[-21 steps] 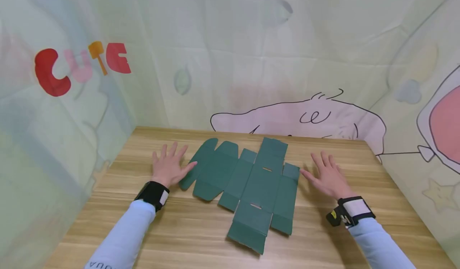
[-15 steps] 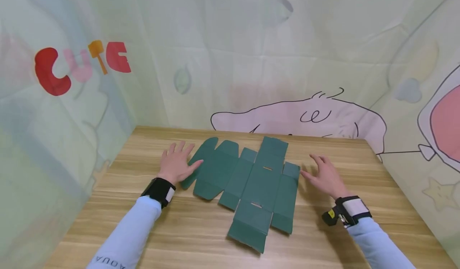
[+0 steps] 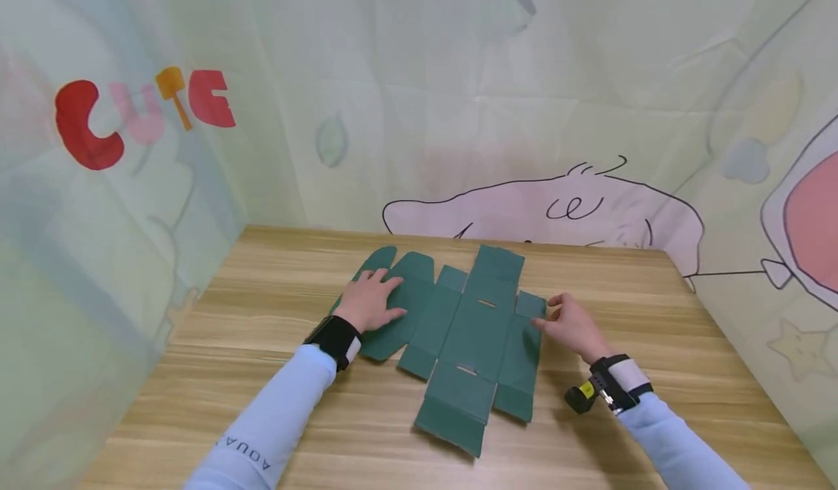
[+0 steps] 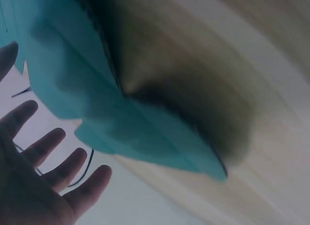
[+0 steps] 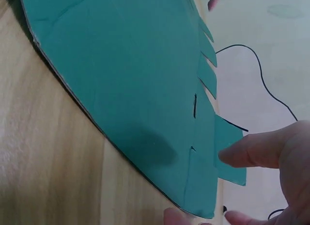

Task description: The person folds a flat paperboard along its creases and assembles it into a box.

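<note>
Tbl [image 3: 275, 417] w/ room round green cardbd [image 3: 476, 334], empty L grip [image 3: 368, 302] splayed, empty R grip [image 3: 575, 326] half-open @ edge

Pale printed backdrop [image 3: 419, 75], wood-grain table [image 3: 242, 294]

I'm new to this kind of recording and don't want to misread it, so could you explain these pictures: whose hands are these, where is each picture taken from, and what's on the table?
There's no machine here: a person is working with two bare hands. The widest picture comes from a camera worn on the head, looking forward and down. The other two come from cameras on the wrists, one each.

On the wood-grained table lies a green cardboard sheet, opened out, with creases, slots and flaps. The left hand is over its left part, fingers spread, gripping nothing. The right hand is at its right edge, by a small flap; I can't tell whether it pinches the card.
</note>
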{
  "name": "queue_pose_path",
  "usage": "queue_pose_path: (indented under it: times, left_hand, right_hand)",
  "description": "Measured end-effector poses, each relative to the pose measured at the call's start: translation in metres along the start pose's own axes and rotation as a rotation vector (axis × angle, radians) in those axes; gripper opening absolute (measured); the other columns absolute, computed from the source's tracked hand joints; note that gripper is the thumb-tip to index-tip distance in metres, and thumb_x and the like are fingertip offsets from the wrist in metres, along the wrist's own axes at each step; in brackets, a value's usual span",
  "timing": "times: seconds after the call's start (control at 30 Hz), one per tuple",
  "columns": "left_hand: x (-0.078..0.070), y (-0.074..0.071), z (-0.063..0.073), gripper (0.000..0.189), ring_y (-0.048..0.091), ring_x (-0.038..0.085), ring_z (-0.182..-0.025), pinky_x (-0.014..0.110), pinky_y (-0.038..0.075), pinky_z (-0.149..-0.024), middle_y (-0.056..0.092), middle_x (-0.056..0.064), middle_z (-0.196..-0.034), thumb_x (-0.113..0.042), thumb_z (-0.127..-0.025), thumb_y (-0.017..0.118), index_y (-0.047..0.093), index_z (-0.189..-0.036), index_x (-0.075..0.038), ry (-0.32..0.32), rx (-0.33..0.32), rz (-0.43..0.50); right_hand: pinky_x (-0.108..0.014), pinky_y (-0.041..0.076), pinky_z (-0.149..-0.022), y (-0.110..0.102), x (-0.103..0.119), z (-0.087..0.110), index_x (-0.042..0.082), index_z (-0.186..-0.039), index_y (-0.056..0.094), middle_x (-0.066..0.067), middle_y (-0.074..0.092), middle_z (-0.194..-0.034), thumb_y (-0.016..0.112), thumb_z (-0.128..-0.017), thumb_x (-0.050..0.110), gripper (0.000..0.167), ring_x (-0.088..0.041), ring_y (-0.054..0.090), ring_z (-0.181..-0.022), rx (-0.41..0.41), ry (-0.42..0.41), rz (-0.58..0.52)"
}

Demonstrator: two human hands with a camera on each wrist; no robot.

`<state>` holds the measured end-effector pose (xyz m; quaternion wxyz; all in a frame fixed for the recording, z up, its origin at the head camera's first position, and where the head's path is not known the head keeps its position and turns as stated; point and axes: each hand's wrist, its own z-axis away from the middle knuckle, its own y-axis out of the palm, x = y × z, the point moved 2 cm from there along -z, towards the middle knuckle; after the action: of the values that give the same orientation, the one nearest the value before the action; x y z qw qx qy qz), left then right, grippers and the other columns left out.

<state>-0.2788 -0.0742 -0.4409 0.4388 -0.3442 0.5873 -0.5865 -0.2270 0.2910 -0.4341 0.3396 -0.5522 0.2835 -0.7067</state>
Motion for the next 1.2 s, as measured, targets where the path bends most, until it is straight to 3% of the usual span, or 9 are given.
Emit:
queue_pose_path:
  times: [0.2,0.47,0.67,0.77,0.9,1.1,1.2]
  left_hand:
    - [-0.003,0.012,-0.001,0.069,0.038,0.043,-0.146,0.059,0.038,-0.115,0.038,0.013,-0.161,-0.059,-0.093,0.062,0.045,-0.152,-0.029,-0.005,0.034,0.009]
    - [-0.001,0.016,0.004,0.067,0.034,0.043,-0.148,0.065,0.034,-0.115,0.034,0.013,-0.163,-0.060,-0.094,0.059,0.042,-0.153,-0.034,-0.044,0.066,0.063]
    - [0.000,0.019,0.006,0.067,0.033,0.042,-0.149,0.068,0.036,-0.112,0.034,0.013,-0.164,-0.062,-0.095,0.057,0.041,-0.154,-0.036,-0.056,0.076,0.079]
    - [-0.001,0.021,0.004,0.067,0.032,0.042,-0.150,0.067,0.037,-0.112,0.032,0.012,-0.164,-0.063,-0.095,0.055,0.039,-0.155,-0.037,-0.061,0.083,0.064]
    - [-0.001,0.022,0.003,0.067,0.031,0.042,-0.150,0.067,0.036,-0.113,0.031,0.012,-0.165,-0.063,-0.095,0.055,0.039,-0.155,-0.037,-0.072,0.087,0.062]
    - [-0.004,0.020,0.004,0.065,0.028,0.044,-0.151,0.069,0.033,-0.114,0.031,0.014,-0.165,-0.062,-0.096,0.055,0.040,-0.154,-0.037,-0.088,0.092,0.084]
    - [-0.006,0.020,0.005,0.065,0.029,0.044,-0.150,0.069,0.033,-0.114,0.031,0.013,-0.165,-0.062,-0.096,0.055,0.041,-0.154,-0.037,-0.098,0.088,0.086]
  right_hand:
    - [-0.038,0.057,-0.080,0.003,-0.003,-0.001,-0.016,-0.143,0.029,-0.037,0.051,-0.129,0.064,-0.097,0.026,0.071,-0.028,0.064,-0.096,0.076,0.069,-0.132]
    - [-0.026,0.060,-0.077,0.007,-0.005,-0.002,-0.017,-0.149,0.012,-0.015,0.052,-0.100,0.058,-0.101,0.018,0.076,-0.016,0.058,-0.084,0.182,0.125,-0.393]
    - [-0.027,0.051,-0.072,0.008,0.000,-0.002,-0.018,-0.148,0.015,-0.006,0.048,-0.083,0.056,-0.101,0.024,0.075,-0.016,0.050,-0.074,0.169,0.116,-0.306]
    - [-0.032,0.055,-0.079,0.005,0.001,0.000,-0.017,-0.149,0.015,-0.014,0.052,-0.093,0.054,-0.103,0.026,0.075,-0.022,0.055,-0.084,0.173,0.128,-0.298]
    - [-0.033,0.059,-0.086,0.001,0.004,0.003,-0.017,-0.151,0.011,-0.022,0.046,-0.118,0.051,-0.104,0.026,0.075,-0.025,0.054,-0.104,0.200,0.156,-0.387]
    - [-0.025,0.055,-0.076,0.001,0.002,0.005,-0.015,-0.152,0.001,-0.004,0.047,-0.097,0.050,-0.104,0.022,0.078,-0.010,0.051,-0.083,0.232,0.175,-0.594]
    - [-0.023,0.055,-0.077,0.001,-0.001,0.006,-0.014,-0.152,-0.001,-0.008,0.045,-0.109,0.048,-0.104,0.020,0.077,-0.008,0.051,-0.084,0.245,0.175,-0.678]
